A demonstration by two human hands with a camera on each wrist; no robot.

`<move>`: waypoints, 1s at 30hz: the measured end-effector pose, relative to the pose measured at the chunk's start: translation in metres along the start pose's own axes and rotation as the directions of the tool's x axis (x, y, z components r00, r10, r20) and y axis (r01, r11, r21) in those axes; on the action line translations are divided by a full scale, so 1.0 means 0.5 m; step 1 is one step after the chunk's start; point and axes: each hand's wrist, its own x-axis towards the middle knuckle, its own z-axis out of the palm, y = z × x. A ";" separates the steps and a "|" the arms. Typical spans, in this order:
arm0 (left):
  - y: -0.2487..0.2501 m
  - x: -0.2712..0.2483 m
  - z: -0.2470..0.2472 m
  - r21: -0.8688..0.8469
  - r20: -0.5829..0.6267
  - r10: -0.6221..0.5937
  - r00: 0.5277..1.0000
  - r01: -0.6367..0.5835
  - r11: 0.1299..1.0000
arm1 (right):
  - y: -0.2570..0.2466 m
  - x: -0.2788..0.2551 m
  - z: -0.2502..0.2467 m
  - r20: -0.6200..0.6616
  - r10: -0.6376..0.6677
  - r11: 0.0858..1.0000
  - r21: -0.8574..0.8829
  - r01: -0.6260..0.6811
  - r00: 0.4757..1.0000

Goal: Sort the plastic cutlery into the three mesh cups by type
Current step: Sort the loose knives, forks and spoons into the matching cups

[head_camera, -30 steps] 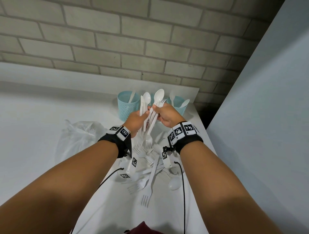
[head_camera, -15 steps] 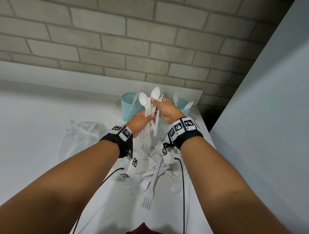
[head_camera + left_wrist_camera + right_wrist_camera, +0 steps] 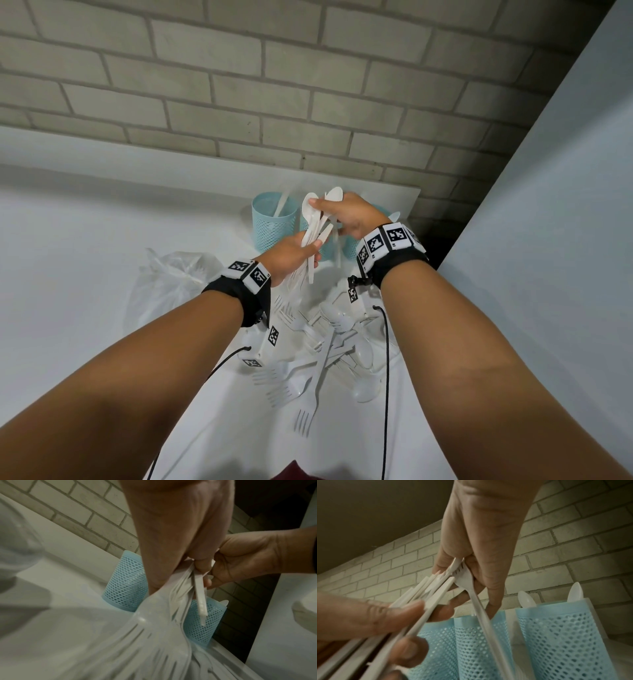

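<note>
Left hand [image 3: 291,253]: fingers curled round a bundle of cutlery [image 3: 313,236], held above the counter [image 3: 85,246].
Right hand [image 3: 349,214]: pinches a fork [image 3: 467,580] by its head.
Cups [image 3: 272,221]: along the counter's back edge.
Loose cutlery [image 3: 325,346]: heaped near the counter's right edge.

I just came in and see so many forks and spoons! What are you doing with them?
Sorting them. The left hand grips a bundle of white cutlery, and the right hand pinches pieces at its top, just in front of the blue mesh cups. A pile of forks and spoons waits on the table.
</note>
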 end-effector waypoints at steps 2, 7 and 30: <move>0.001 -0.002 -0.002 0.005 0.018 -0.006 1.000 0.006 1.000 | 0.000 0.000 -0.009 -0.016 -0.019 1.000 -0.024 0.018 1.000; 0.004 -0.005 -0.005 0.019 0.095 -0.007 0.995 0.005 1.000 | -0.001 -0.002 -0.029 -0.041 0.019 0.996 -0.086 -0.022 0.999; -0.006 0.016 -0.013 -0.007 -0.068 -0.013 0.998 0.012 1.000 | -0.014 -0.003 -0.129 -0.803 -0.206 0.972 -0.103 0.211 0.559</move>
